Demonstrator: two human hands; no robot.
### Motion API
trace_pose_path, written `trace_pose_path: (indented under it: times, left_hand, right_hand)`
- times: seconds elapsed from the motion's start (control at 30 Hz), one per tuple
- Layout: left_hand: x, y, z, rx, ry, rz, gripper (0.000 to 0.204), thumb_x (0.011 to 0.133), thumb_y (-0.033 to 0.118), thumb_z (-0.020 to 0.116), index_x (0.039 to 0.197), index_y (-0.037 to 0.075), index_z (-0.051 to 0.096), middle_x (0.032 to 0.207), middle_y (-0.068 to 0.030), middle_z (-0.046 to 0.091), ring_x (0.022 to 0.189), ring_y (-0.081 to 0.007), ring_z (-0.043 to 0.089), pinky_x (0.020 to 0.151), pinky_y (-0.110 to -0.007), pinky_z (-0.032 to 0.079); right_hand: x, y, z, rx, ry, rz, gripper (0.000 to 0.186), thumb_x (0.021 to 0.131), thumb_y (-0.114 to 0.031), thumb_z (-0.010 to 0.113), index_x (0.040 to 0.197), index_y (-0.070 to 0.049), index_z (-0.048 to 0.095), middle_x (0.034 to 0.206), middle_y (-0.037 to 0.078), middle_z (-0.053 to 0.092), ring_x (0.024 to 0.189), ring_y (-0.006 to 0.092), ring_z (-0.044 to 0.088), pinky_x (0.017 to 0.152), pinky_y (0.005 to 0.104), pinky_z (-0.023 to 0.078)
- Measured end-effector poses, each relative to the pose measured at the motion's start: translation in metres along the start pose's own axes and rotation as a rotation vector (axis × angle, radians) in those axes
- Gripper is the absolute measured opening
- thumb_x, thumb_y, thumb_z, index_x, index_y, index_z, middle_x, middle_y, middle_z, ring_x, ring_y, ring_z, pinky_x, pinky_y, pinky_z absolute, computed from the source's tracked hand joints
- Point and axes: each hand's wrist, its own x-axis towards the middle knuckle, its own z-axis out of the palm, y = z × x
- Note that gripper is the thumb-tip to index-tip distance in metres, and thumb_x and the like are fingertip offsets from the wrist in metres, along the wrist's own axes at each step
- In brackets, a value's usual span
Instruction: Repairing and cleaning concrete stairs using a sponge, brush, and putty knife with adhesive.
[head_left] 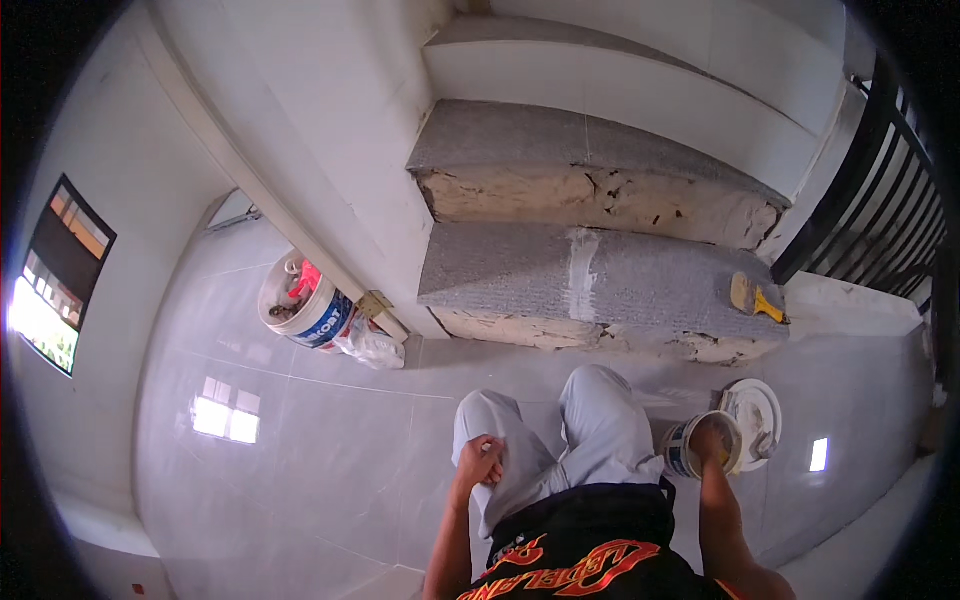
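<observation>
My left hand (479, 460) rests on my left knee, fingers curled closed with nothing visible in them. My right hand (709, 440) reaches inside a small bucket (680, 448) on the floor by my right leg; its fingers are hidden. Beside the bucket lies a round white lid (761, 405) with pale residue on it. A brush-like tool (745, 295) with a yellow handle sits at the right end of the lower grey step (500, 270), which has a pale smeared strip (582, 270) across its middle and a rough, unfinished riser (515, 325).
A large white-and-blue bucket (300, 310) with red material inside and a plastic bag (372, 346) stand by the wall at left. Upper steps (590, 140) rise ahead. A black railing (865, 200) borders the right side. A window (62, 275) is at far left.
</observation>
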Motion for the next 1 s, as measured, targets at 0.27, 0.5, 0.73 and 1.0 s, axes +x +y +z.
trace_pose_path:
  times: [0.27,0.5,0.73,1.0]
  left_hand:
    - [0.025,-0.044,0.007,-0.110,0.465,0.228,0.022,0.085,0.021,0.055,0.083,0.001,0.060,0.052,-0.0071,0.058,0.040,-0.0120,0.055,0.039,-0.026,0.042]
    - [0.049,-0.064,0.008,0.181,0.703,0.352,0.025,0.080,0.025,0.057,0.079,0.001,0.061,0.064,-0.0128,0.062,0.059,-0.0236,0.062,0.056,-0.032,0.047]
    - [0.059,-0.061,0.000,0.261,0.687,0.302,0.024,0.078,0.026,0.058,0.080,0.003,0.061,0.068,-0.0145,0.062,0.063,-0.0283,0.062,0.060,-0.035,0.048]
    - [0.059,-0.052,-0.006,0.187,0.791,0.328,0.021,0.079,0.021,0.057,0.080,0.001,0.060,0.063,-0.0137,0.060,0.057,-0.0253,0.059,0.056,-0.034,0.045]
  right_hand:
    - [0.007,0.002,0.020,0.189,0.118,-0.116,0.056,0.084,-0.038,0.047,0.128,-0.005,0.037,0.129,0.017,0.039,0.118,0.0308,0.037,0.100,0.0395,0.028]
    - [0.010,0.002,0.038,0.334,0.165,-0.173,0.053,0.083,-0.036,0.048,0.125,-0.005,0.039,0.125,0.018,0.043,0.114,0.0321,0.040,0.096,0.0407,0.032]
    - [0.024,0.045,0.068,0.480,0.214,-0.217,0.050,0.082,-0.033,0.049,0.122,-0.004,0.041,0.120,0.018,0.047,0.110,0.0334,0.044,0.093,0.0419,0.035]
    - [0.052,0.064,0.088,1.041,0.108,-0.203,0.044,0.083,-0.031,0.052,0.117,-0.003,0.047,0.116,0.013,0.049,0.105,0.0267,0.046,0.089,0.0375,0.037]
